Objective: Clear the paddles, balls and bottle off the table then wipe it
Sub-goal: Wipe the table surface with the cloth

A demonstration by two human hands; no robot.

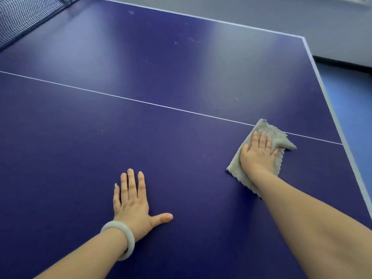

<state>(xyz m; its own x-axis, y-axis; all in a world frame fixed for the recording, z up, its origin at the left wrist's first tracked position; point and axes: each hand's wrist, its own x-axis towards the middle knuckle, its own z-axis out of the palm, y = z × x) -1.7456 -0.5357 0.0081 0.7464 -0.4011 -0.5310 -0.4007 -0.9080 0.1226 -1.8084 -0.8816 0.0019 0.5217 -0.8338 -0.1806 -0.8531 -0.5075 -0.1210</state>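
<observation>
A dark blue table-tennis table (141, 77) fills the view, with a thin white centre line running across it. My right hand (258, 154) lies flat, palm down, on a grey cloth (279, 135) that rests on the table near the right edge, over the white line. My left hand (132, 202) is pressed flat on the bare table surface, fingers spread, with a pale bangle on the wrist. No paddles, balls or bottle are visible on the table.
The black net (22, 15) stands at the far left corner. The table's white-edged right side (342, 137) drops to a blue floor (354, 109). A grey wall base runs behind the far edge. Faint smudges mark the far half of the table.
</observation>
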